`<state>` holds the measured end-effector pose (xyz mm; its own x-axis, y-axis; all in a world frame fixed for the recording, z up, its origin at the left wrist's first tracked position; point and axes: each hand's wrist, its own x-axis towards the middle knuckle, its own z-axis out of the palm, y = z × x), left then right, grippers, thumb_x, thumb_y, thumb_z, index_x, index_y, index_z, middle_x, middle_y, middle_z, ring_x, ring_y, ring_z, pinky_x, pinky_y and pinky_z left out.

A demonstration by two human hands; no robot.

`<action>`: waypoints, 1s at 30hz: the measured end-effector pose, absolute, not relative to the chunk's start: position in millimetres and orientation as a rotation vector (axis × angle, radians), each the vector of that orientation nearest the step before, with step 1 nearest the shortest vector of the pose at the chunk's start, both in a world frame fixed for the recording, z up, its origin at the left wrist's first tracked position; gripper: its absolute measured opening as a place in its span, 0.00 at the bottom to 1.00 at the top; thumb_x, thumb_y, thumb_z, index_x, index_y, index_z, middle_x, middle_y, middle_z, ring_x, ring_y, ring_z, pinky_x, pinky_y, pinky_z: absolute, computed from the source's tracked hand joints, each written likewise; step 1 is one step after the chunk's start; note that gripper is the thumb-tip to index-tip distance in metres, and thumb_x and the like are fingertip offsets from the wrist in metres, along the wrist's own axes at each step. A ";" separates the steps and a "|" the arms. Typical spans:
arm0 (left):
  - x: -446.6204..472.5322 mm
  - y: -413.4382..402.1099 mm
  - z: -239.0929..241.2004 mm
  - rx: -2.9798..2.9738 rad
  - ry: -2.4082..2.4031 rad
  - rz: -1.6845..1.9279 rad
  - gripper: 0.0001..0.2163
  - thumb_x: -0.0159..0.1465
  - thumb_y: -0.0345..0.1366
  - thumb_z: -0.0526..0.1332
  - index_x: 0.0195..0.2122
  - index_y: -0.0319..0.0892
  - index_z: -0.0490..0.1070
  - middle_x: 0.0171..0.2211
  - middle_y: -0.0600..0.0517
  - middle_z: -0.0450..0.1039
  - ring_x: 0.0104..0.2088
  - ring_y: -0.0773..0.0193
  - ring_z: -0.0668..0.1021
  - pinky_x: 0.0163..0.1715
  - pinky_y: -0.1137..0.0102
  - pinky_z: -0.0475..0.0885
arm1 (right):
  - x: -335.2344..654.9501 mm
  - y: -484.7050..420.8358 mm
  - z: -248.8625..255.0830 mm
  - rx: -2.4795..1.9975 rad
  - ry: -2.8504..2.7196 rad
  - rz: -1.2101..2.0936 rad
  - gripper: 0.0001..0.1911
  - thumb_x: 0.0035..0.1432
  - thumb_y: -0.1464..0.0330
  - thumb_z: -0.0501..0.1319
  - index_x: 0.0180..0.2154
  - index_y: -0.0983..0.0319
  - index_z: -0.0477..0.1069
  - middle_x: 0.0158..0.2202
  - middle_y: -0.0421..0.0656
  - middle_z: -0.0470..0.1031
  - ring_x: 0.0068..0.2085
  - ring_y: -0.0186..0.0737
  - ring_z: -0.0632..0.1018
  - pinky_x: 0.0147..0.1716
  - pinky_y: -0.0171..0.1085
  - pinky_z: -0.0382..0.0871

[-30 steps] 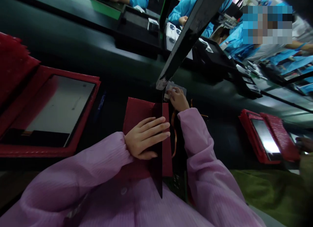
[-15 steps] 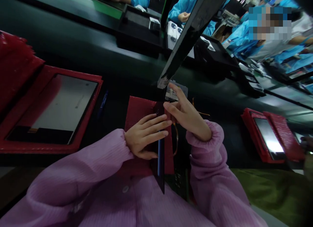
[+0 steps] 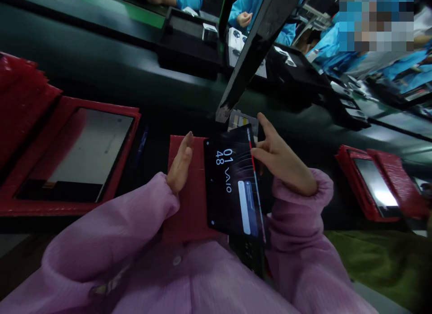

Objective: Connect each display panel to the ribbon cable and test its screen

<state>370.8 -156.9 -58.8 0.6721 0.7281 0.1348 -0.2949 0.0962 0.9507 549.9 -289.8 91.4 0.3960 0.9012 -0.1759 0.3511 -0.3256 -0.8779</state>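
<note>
The tablet [image 3: 227, 192] is over the right part of the red pad [image 3: 191, 192], tilted, its lit screen turned up and its right edge raised higher than its left. Whether the left edge touches the pad cannot be told. The right hand [image 3: 286, 163], just right of the pad, grasps the tablet by that raised edge: the thumb lies against it, the index finger points away, and the fingers behind are partly hidden. The left hand [image 3: 180, 165] is over the left part of the pad, turned edge-on with fingers straight, holding nothing and apart from the tablet.

With one hand bearing the edge, good handling means a firm but light hold on the frame, thumb clear of the lit glass. Keeping the low side over the pad would cushion a slip, and the free left hand could steady the other edge; a fast tilt might twist the tablet out of a narrow grasp.

Just beyond the pad's far right corner is a small clear case [image 3: 243, 118], beside the foot of a metal post [image 3: 256, 48]. Left of the pad lies a blue pen [image 3: 143, 138], then an open red sleeve [image 3: 131, 134] bearing a display panel [image 3: 97, 147]. Well right of the pad are more red sleeves [image 3: 401, 179].
</note>
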 end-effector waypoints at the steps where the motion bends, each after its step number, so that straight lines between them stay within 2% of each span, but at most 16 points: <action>1: 372.3 -155.7 -57.8 1.125 0.452 0.731 0.29 0.69 0.55 0.50 0.67 0.51 0.53 0.70 0.48 0.51 0.70 0.57 0.55 0.69 0.57 0.48 | 553.4 -293.3 93.9 -1.828 -1.044 0.879 0.50 0.57 0.73 0.59 0.71 0.57 0.30 0.19 0.29 0.65 0.17 0.32 0.70 0.16 0.31 0.67; 4: 371.9 -154.7 -46.4 0.788 0.340 0.468 0.31 0.65 0.60 0.53 0.62 0.46 0.62 0.65 0.45 0.63 0.67 0.51 0.62 0.67 0.53 0.53 | 557.4 -295.8 91.1 -1.684 -0.953 0.849 0.47 0.57 0.70 0.60 0.70 0.54 0.35 0.21 0.29 0.65 0.19 0.33 0.70 0.18 0.32 0.69; 6: 367.8 -156.4 -36.1 0.598 0.230 0.263 0.35 0.63 0.65 0.50 0.59 0.42 0.67 0.60 0.43 0.68 0.65 0.47 0.65 0.65 0.51 0.58 | 556.7 -289.0 77.4 -1.598 -0.891 0.849 0.45 0.57 0.69 0.59 0.70 0.54 0.38 0.21 0.29 0.64 0.19 0.33 0.69 0.18 0.33 0.69; 8: 362.9 -158.8 -27.2 0.445 0.187 0.179 0.38 0.62 0.68 0.45 0.57 0.41 0.69 0.58 0.42 0.71 0.63 0.45 0.68 0.63 0.50 0.63 | 555.8 -278.2 57.7 -1.567 -0.824 0.850 0.41 0.58 0.68 0.57 0.69 0.55 0.41 0.21 0.30 0.64 0.20 0.35 0.69 0.19 0.34 0.70; 11: 359.2 -161.4 -16.4 0.318 0.237 0.235 0.38 0.64 0.66 0.40 0.57 0.41 0.70 0.56 0.43 0.72 0.61 0.47 0.70 0.61 0.52 0.65 | 555.1 -266.5 32.5 -1.659 -0.810 0.807 0.36 0.63 0.65 0.53 0.68 0.59 0.41 0.26 0.35 0.69 0.25 0.39 0.74 0.25 0.40 0.74; 13: 360.1 -162.5 -9.4 0.288 0.327 0.280 0.35 0.67 0.63 0.40 0.58 0.42 0.69 0.56 0.44 0.73 0.61 0.49 0.71 0.62 0.53 0.65 | 551.9 -266.8 25.9 -1.795 -0.906 0.634 0.34 0.66 0.60 0.51 0.68 0.61 0.41 0.36 0.44 0.74 0.33 0.43 0.78 0.32 0.46 0.77; 15: 362.2 -163.5 -2.9 0.282 0.419 0.310 0.34 0.67 0.62 0.41 0.60 0.41 0.67 0.55 0.44 0.74 0.60 0.50 0.72 0.62 0.53 0.64 | 543.6 -271.8 27.0 -1.947 -1.111 0.289 0.32 0.68 0.55 0.49 0.68 0.60 0.47 0.52 0.53 0.71 0.49 0.50 0.76 0.45 0.53 0.75; 17: 363.8 -164.1 1.7 0.280 0.463 0.314 0.35 0.67 0.62 0.41 0.61 0.41 0.66 0.54 0.43 0.74 0.60 0.49 0.72 0.63 0.52 0.64 | 530.1 -277.4 31.3 -2.022 -1.439 -0.044 0.29 0.68 0.53 0.50 0.65 0.57 0.57 0.65 0.54 0.59 0.63 0.55 0.64 0.59 0.59 0.63; 19: 363.8 -163.7 3.9 0.275 0.473 0.286 0.36 0.66 0.63 0.40 0.61 0.41 0.66 0.54 0.43 0.75 0.60 0.47 0.72 0.63 0.51 0.63 | 515.6 -280.8 34.2 -1.994 -1.804 -0.182 0.27 0.67 0.51 0.51 0.62 0.54 0.64 0.70 0.50 0.49 0.69 0.57 0.52 0.64 0.62 0.52; 22: 361.9 -161.8 4.7 0.287 0.516 0.247 0.36 0.67 0.63 0.40 0.60 0.42 0.67 0.52 0.45 0.76 0.60 0.47 0.72 0.63 0.50 0.62 | 505.4 -282.8 32.2 -1.886 -2.099 -0.248 0.25 0.65 0.50 0.54 0.55 0.55 0.72 0.70 0.48 0.50 0.70 0.58 0.48 0.66 0.59 0.49; 24: 360.4 -160.0 4.7 0.296 0.534 0.250 0.37 0.66 0.63 0.39 0.60 0.41 0.68 0.52 0.44 0.76 0.60 0.47 0.72 0.63 0.50 0.62 | 511.1 -284.6 28.8 -1.876 -2.087 -0.349 0.22 0.65 0.50 0.55 0.44 0.59 0.77 0.69 0.47 0.55 0.70 0.58 0.50 0.66 0.58 0.50; 26: 358.7 -157.5 3.6 0.290 0.526 0.257 0.38 0.66 0.64 0.40 0.59 0.39 0.69 0.52 0.43 0.76 0.61 0.46 0.71 0.63 0.49 0.62 | 523.3 -286.6 26.4 -1.888 -1.982 -0.490 0.21 0.66 0.54 0.55 0.32 0.61 0.77 0.67 0.47 0.59 0.68 0.58 0.53 0.64 0.57 0.54; 27: 357.7 -156.0 2.3 0.283 0.522 0.247 0.38 0.65 0.65 0.40 0.58 0.39 0.69 0.52 0.43 0.76 0.61 0.46 0.71 0.63 0.49 0.62 | 529.8 -287.2 26.0 -1.885 -1.923 -0.557 0.21 0.66 0.55 0.55 0.29 0.61 0.75 0.66 0.47 0.61 0.67 0.57 0.56 0.63 0.57 0.57; 30: 354.0 -150.2 -5.0 0.265 0.508 0.221 0.37 0.65 0.65 0.41 0.57 0.40 0.70 0.53 0.43 0.76 0.62 0.45 0.69 0.64 0.50 0.59 | 539.6 -286.8 28.1 -1.792 -1.816 -0.694 0.18 0.67 0.60 0.53 0.32 0.60 0.76 0.60 0.47 0.69 0.62 0.53 0.65 0.58 0.54 0.64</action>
